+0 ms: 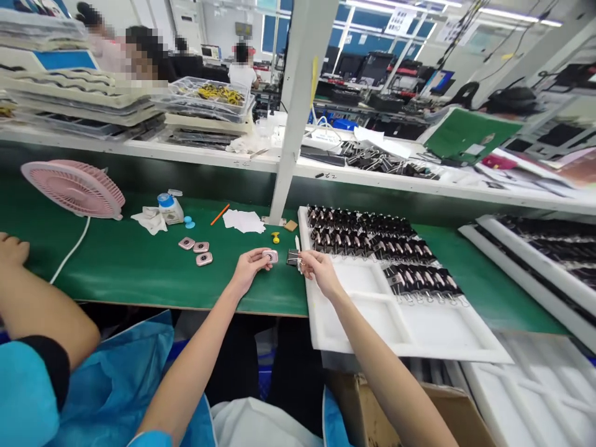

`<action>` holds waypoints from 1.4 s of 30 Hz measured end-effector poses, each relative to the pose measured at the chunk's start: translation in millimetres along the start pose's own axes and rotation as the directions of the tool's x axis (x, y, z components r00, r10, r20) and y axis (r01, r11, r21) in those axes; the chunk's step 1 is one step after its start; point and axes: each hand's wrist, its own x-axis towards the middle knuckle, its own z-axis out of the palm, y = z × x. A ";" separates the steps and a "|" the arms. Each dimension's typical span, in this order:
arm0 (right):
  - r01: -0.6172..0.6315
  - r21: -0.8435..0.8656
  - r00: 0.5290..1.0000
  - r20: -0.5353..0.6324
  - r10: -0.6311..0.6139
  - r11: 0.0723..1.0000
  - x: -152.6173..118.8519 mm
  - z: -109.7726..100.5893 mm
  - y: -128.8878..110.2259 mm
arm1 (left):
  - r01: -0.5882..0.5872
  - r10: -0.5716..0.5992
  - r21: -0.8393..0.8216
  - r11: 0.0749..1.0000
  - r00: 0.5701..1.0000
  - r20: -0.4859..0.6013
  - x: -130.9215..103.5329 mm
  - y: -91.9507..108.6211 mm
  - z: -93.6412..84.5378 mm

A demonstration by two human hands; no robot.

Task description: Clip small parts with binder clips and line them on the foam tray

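My left hand [248, 269] pinches a small pink watch case [272, 255] with a dark round patch on its face, held just above the green mat. Close to its right, my right hand [319, 270] grips a black binder clip [292, 257] by its wire handles; the clip is apart from the watch case. Whether its jaws are spread, I cannot tell. Three similar pink watch cases [203, 259] lie on the mat to the left. Beside my right hand, a white foam tray [321, 320] carries rows of watch cases clamped in black binder clips [421, 282].
A pink fan [74, 189] and a blue-capped bottle [171, 209] stand at left. White paper [243, 221], an orange stick [220, 214] and a yellow piece [275, 238] lie behind my hands. A co-worker's arm [40, 304] rests at far left. A post [298, 105] rises ahead.
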 end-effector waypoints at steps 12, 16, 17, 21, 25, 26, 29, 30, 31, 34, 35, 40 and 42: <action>0.088 -0.299 0.995 0.061 -0.073 0.950 -7.9 -6.1 24.9 | 0.005 -0.011 0.069 0.998 0.996 0.091 -5.1 -3.4 -0.3; 0.097 -0.321 0.994 0.081 -0.075 0.942 -9.3 -6.6 24.9 | 0.015 -0.021 0.063 0.998 0.995 0.094 -5.4 -5.5 0.4; 0.101 -0.326 0.994 0.083 -0.078 0.940 -9.6 -6.8 24.5 | 0.019 -0.024 0.058 0.998 0.996 0.089 -5.5 -5.9 0.5; 0.121 -0.340 0.991 0.096 -0.094 0.933 -7.4 -4.6 21.7 | 0.017 -0.022 0.070 0.997 0.997 0.078 -4.8 -3.9 0.8; 0.161 -0.389 0.986 0.102 -0.132 0.907 -7.7 9.7 12.4 | -0.017 0.005 0.138 0.990 0.997 0.082 -4.1 3.4 1.5; 0.190 -0.401 0.982 0.097 -0.164 0.896 -11.5 13.2 7.6 | -0.021 0.008 0.149 0.989 0.997 0.083 -4.3 5.1 1.8; 0.352 -0.478 0.921 0.024 -0.388 0.805 -37.0 5.5 -9.9 | -0.030 0.021 0.142 0.989 0.998 0.062 -1.9 7.9 1.8; 0.393 -0.528 0.876 -0.035 -0.481 0.753 -51.1 -6.3 -14.4 | -0.026 0.020 0.131 0.991 0.999 0.048 1.2 7.3 1.5; 0.401 -0.589 0.816 -0.119 -0.566 0.702 -68.7 -22.9 -16.8 | -0.061 0.061 0.113 0.992 0.998 0.000 5.6 5.7 1.2; 0.145 -0.737 0.500 -0.520 -0.692 0.660 -141.9 -92.9 -5.6 | -0.112 0.115 0.088 0.990 0.993 -0.027 21.8 -4.1 -0.1; -0.043 -0.738 0.384 -0.635 -0.670 0.674 -170.6 -118.7 4.9 | -0.124 0.128 0.091 0.988 0.991 -0.035 26.1 -7.7 -0.5; -0.751 -0.497 0.380 -0.863 -0.332 0.435 -290.3 -214.9 98.4 | -0.210 0.223 0.154 0.965 0.972 -0.068 32.0 -15.8 0.8; -0.798 -0.487 0.467 -0.872 -0.146 0.356 -316.9 -230.9 140.8 | -0.231 0.246 0.198 0.953 0.968 -0.054 31.0 -15.6 2.4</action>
